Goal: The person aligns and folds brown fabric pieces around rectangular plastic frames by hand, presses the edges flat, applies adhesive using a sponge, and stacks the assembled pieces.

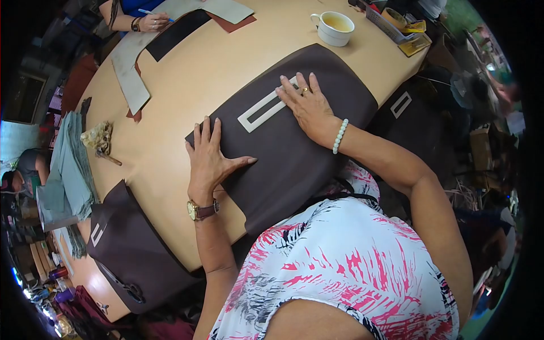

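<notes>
A large dark brown sheet (272, 164), perhaps leather, lies across the table in front of me and hangs over the near edge. On it sits a pale rectangular frame (249, 122) with a long slot through its middle. My right hand (309, 107) rests over the frame's far right end, fingers spread, hiding part of it. My left hand (209, 156) lies flat on the sheet's left edge, thumb stretched out to the right. Neither hand grasps anything.
A cup with yellowish liquid (335, 28) stands beyond the sheet, near a basket of supplies (391, 22). Left are another brown piece (133, 243) with scissors (127, 288), and stacked grey-green material (73, 164). Across the table, a person's hand (154, 22) holds a pen over cut pieces.
</notes>
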A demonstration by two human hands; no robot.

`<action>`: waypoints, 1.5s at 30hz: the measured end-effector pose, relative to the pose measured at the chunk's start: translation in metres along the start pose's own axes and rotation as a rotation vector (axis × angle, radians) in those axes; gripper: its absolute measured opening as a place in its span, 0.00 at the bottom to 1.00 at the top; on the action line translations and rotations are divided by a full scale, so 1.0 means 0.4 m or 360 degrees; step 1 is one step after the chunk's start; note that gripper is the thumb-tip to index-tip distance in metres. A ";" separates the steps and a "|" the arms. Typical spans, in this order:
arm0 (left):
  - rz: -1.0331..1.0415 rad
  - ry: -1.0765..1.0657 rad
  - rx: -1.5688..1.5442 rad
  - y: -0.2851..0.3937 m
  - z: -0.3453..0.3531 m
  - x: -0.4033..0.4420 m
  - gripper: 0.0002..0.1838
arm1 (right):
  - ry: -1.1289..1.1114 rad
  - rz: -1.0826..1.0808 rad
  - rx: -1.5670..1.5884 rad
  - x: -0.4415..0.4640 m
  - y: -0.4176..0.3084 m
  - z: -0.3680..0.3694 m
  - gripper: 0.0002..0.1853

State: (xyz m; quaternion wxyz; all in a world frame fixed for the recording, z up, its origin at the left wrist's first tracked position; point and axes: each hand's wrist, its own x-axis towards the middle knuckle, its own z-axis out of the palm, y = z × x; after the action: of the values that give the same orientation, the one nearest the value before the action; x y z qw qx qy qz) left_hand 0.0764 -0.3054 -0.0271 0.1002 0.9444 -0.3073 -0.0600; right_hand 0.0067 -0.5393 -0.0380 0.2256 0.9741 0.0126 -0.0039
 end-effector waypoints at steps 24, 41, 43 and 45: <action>0.0005 0.0020 -0.0137 0.001 -0.015 -0.003 0.62 | -0.0308 0.0649 0.0574 0.229 0.548 0.114 0.43; 0.0028 0.0120 -0.0116 -0.016 0.008 -0.006 0.61 | 0.0437 -0.0165 0.0737 0.018 0.311 -0.012 0.25; 0.0013 0.0122 -0.0094 -0.017 0.012 -0.009 0.62 | 0.0285 -0.0113 0.1152 -0.004 0.224 0.002 0.29; -0.0002 0.0114 -0.0088 -0.013 0.009 -0.009 0.62 | 0.0157 -0.0018 0.1466 -0.010 0.177 0.035 0.34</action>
State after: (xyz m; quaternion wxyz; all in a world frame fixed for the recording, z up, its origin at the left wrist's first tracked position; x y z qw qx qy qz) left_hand 0.0759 -0.2997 -0.0315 0.1371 0.9430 -0.3012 -0.0347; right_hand 0.0044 -0.6092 -0.0195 -0.2316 0.9718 0.0255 0.0360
